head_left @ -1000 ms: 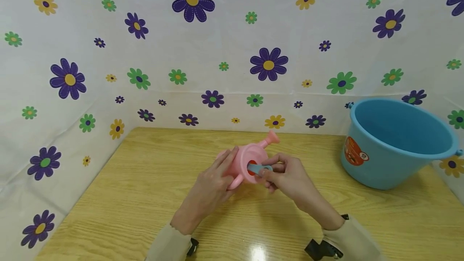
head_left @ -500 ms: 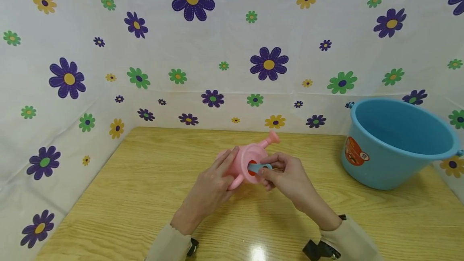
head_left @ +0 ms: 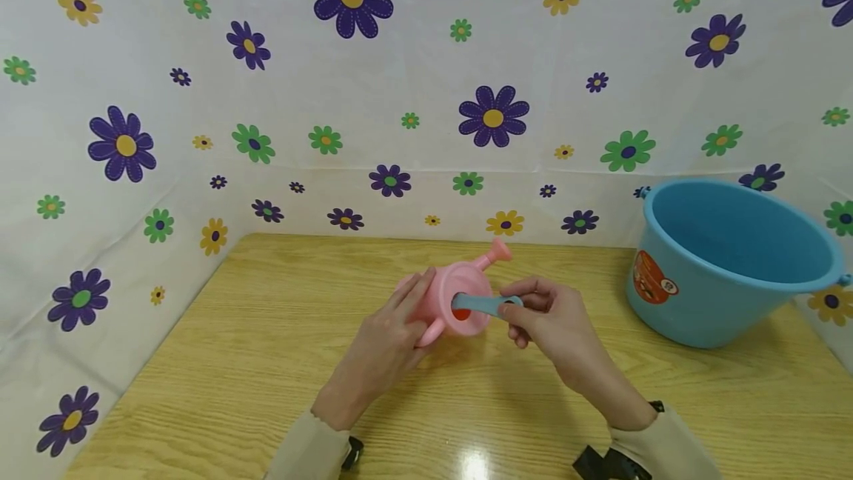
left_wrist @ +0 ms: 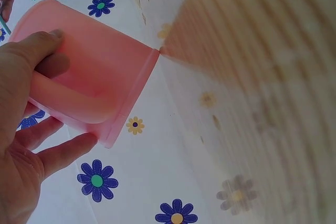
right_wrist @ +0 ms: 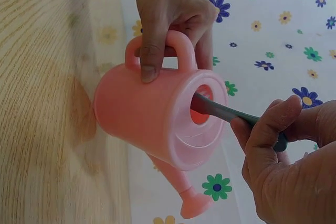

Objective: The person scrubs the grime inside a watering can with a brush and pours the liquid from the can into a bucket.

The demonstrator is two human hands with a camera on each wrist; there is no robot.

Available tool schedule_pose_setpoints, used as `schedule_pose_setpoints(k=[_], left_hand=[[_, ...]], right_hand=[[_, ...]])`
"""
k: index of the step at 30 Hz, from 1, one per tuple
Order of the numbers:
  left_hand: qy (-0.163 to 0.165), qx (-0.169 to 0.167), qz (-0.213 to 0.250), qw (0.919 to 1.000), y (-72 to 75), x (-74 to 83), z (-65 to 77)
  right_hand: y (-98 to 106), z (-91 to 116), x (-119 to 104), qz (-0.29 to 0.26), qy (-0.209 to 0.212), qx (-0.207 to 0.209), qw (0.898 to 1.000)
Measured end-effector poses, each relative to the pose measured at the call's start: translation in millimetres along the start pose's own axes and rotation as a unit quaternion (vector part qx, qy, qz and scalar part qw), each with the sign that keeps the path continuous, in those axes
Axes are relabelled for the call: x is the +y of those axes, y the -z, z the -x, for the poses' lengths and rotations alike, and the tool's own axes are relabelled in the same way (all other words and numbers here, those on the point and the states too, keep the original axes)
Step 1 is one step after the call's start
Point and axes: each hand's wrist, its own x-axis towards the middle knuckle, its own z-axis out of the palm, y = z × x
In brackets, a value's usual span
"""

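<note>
A pink watering can (head_left: 440, 304) leans over on the wooden table, its round opening facing the right hand and its spout (head_left: 496, 252) pointing to the back right. My left hand (head_left: 389, 332) grips it by the handle (right_wrist: 186, 52) and body, with fingers on either side in the left wrist view. Between thumb and fingers, my right hand (head_left: 563, 326) pinches the end of a blue handle (head_left: 476, 304) that has a hole in it. The other end of this tool goes into the opening and is hidden. Red (right_wrist: 198, 116) shows inside the opening.
A large blue bucket (head_left: 720, 310) with a red sticker stands at the right of the table (head_left: 266, 310). Behind and at the sides hangs a white cloth (head_left: 286, 72) printed with purple, green and yellow flowers.
The right hand has moved to the right, drawing the blue handle out so more of its length shows outside the opening. The left hand and watering can have stayed nearly still.
</note>
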Motion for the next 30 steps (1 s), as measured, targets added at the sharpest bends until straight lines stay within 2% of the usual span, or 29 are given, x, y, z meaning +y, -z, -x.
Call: schedule_pose_setpoints(k=[17,30], left_hand=[[0.001,0.007,0.001,1.0000,-0.8,-0.9,1.2],[-0.003,0.013,0.002,0.9999,-2.2,-1.8,1.4]], right_hand=[[7.8,-2.2,2.7,-0.005,-0.006,-0.021,1.000],[4.3,-8.5,6.3,-0.046,-0.027,-0.026,0.998]])
